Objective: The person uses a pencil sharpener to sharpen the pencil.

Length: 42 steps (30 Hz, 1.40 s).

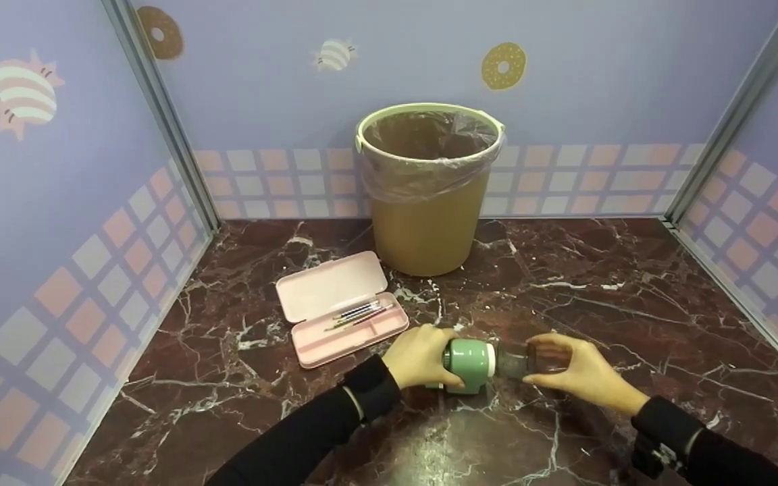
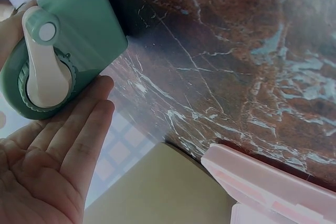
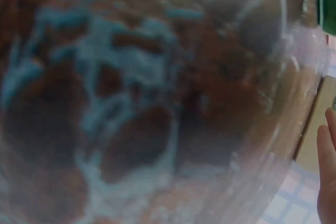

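A green crank pencil sharpener (image 1: 470,368) lies on the dark marbled table. My left hand (image 1: 419,354) grips it from the left, thumb in front and fingers behind. The left wrist view shows its white crank (image 2: 44,74), with the fingers along the green body. On the other side, my right hand (image 1: 581,371) pinches a clear, dark-tinted shavings container (image 1: 514,362) between thumb and fingers, beside the sharpener's white rim (image 1: 491,360). Whether container and sharpener are joined, I cannot tell. Only some right fingers (image 3: 326,166) appear at the right wrist view's edge.
An open pink pencil case (image 1: 331,291) with several pencils (image 1: 358,314) lies behind my left hand. Against the back wall stands a tan bin (image 1: 423,233) with a clear liner (image 1: 423,179). Patterned walls (image 1: 281,81) enclose the table at the back and sides.
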Tool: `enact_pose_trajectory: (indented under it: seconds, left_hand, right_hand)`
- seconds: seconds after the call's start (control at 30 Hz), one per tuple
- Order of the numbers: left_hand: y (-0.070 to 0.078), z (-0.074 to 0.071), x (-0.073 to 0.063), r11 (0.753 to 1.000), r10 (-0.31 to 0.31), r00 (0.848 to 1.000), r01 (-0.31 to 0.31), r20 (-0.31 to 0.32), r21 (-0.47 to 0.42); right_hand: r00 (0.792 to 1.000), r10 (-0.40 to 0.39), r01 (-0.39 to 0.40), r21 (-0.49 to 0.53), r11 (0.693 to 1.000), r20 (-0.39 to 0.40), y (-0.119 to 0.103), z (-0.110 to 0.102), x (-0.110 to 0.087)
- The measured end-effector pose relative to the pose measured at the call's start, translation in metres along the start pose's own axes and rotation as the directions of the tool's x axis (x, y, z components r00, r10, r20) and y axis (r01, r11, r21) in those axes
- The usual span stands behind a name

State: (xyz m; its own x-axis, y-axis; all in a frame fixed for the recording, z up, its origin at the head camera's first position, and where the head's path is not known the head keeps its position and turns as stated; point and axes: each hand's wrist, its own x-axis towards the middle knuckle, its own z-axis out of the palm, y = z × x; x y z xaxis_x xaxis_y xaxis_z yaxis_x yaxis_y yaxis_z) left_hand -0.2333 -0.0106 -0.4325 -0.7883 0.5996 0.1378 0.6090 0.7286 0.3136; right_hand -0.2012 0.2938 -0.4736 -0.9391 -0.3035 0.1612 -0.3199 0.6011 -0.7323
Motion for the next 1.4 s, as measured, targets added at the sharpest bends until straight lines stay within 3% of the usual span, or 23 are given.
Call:
enact_pose_trajectory:
  seconds: [0.3,0.57,0.9,1.4]
  left_hand:
    - [0.001,-0.001,0.0,1.0,0.001,1.0,-0.001,0.004,-0.004]
    - [0.002,0.0,0.001,1.0,0.005,1.0,-0.005,0.002,-0.003]
    - [0.001,0.0,0.001,1.0,0.003,1.0,-0.003,0.001,-0.005]
    - [0.001,0.0,0.0,1.0,-0.001,1.0,0.001,-0.006,-0.002]
  right_hand:
    - [0.991,-0.036,0.028,0.063,0.998,0.129,0.003,0.011,0.001]
    - [0.988,-0.062,0.057,0.041,0.998,0.138,0.002,0.021,0.005]
    - [0.987,-0.058,0.043,0.105,0.994,0.152,0.004,0.028,0.011]
    - [0.981,-0.091,0.077,0.084,0.993,0.174,-0.003,0.032,0.017]
